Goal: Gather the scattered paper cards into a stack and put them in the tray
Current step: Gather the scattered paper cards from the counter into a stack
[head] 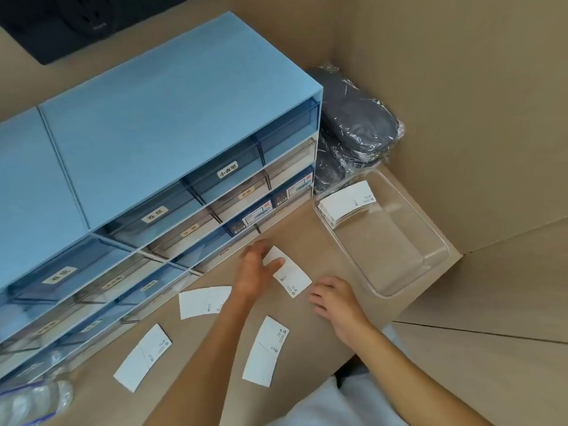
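Observation:
A clear plastic tray (430, 241) lies at the right with a stack of white cards (345, 202) leaning in its far end. My left hand (256, 269) pinches one white card (292, 276) by its far end, just above the cardboard surface. My right hand (335, 302) rests beside it, palm down, fingers spread, holding nothing. Three more white cards lie loose: one (203, 301) partly under my left forearm, one (266, 352) between my arms, one (143, 356) at the near left.
A blue drawer cabinet (159, 142) with labelled drawers stands along the left. Dark items wrapped in plastic (356, 130) sit behind the tray. A plastic bag (30, 401) lies at the near left corner. Cardboard walls (461, 87) close the right side.

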{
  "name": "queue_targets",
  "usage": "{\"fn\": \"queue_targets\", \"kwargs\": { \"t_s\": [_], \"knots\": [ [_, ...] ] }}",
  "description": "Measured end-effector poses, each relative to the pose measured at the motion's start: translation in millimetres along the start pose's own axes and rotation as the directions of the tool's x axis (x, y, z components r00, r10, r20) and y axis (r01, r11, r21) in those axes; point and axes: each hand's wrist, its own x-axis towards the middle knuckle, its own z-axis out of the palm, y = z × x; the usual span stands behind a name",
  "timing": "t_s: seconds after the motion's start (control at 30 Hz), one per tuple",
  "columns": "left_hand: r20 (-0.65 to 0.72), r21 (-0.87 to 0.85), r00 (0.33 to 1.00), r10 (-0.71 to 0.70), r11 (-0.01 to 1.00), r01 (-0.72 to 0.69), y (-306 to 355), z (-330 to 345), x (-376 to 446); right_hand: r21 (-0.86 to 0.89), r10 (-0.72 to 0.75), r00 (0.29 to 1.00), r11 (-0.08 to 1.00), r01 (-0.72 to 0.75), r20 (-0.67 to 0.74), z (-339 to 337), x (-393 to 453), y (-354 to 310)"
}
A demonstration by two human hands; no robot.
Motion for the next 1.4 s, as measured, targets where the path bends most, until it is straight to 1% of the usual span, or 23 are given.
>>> {"fn": "queue_targets", "kwargs": {
  "t_s": [0.13,0.2,0.3,0.43,0.53,0.63,0.77,0.9,1.0,1.1,1.17,1.27,1.37,1.4],
  "knots": [
    [-0.052,0.0,0.997,-0.06,0.998,0.06,10,2,1,0.041,0.005,1.0,0.999,-0.004,-0.016,5,4,-2],
    [-0.06,0.006,0.996,-0.063,0.998,0.063,12,5,1,0.051,0.013,1.0,0.999,-0.012,-0.021,7,4,-4],
    [-0.073,-0.014,0.991,-0.109,0.994,0.108,11,6,-2,0.048,0.011,1.0,0.999,-0.009,-0.029,7,6,-5],
    [-0.097,0.001,0.981,-0.166,0.986,0.166,1,8,-7,-0.023,0.001,0.996,1.0,-0.003,-0.085,8,12,4],
    [-0.139,-0.063,0.963,-0.229,0.973,0.222,-8,10,-14,-0.076,-0.024,0.994,0.997,0.016,-0.11,8,10,10],
    [-0.161,-0.118,0.953,-0.255,0.964,0.238,-13,14,-24,-0.084,-0.052,0.99,0.996,0.041,-0.131,6,7,14],
    [-0.2,-0.263,0.928,-0.314,0.93,0.258,-20,15,-47,-0.114,-0.1,0.985,0.99,0.084,-0.142,4,5,22],
    [-0.232,-0.366,0.892,-0.388,0.884,0.29,-32,14,-82,-0.195,-0.157,0.984,0.971,0.138,-0.088,5,4,26],
    [-0.244,-0.473,0.829,-0.503,0.808,0.351,-45,19,-114,-0.312,-0.19,0.982,0.934,0.175,-0.017,12,0,28],
    [-0.296,-0.537,0.742,-0.602,0.747,0.391,-59,28,-147,-0.448,-0.188,0.976,0.867,0.219,0.113,22,-5,31],
    [-0.321,-0.593,0.692,-0.647,0.707,0.386,-65,34,-165,-0.546,-0.192,0.962,0.793,0.27,0.197,27,-6,34],
    [-0.299,-0.695,0.606,-0.737,0.603,0.391,-70,45,-185,-0.675,-0.193,0.929,0.643,0.363,0.315,37,-6,34],
    [-0.255,-0.802,0.51,-0.822,0.474,0.364,-66,58,-193,-0.767,-0.217,0.892,0.455,0.452,0.396,45,-4,32],
    [-0.249,-0.82,0.477,-0.843,0.446,0.36,-65,62,-195,-0.787,-0.227,0.879,0.392,0.477,0.42,47,-3,32]
  ]
}}
